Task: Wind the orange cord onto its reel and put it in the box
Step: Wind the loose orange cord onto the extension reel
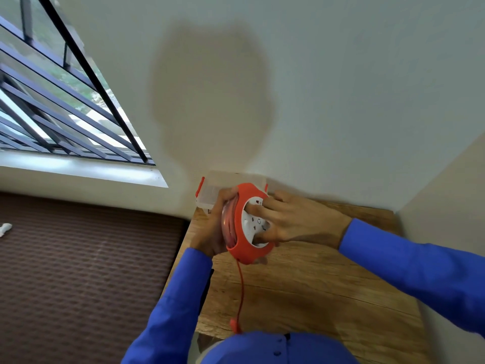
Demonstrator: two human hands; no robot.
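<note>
The orange reel (240, 219) with a white socket face is held upright above the wooden table (301, 285). My left hand (212, 232) grips its back and rim on the left side. My right hand (291, 219) lies on the white face, fingers pressed into the hub. Coils of orange cord show through the reel's clear side. A loose length of orange cord (241, 290) hangs from the reel's bottom toward me, ending in an orange plug (234, 324) at the table's near edge. A clear box (210, 195) with orange latches sits behind the reel against the wall.
The table stands in a corner, with a white wall behind and another at the right. A brown textured surface (78, 271) lies left of the table, with a small white object (5, 228) on it. A barred window (52, 101) is at upper left.
</note>
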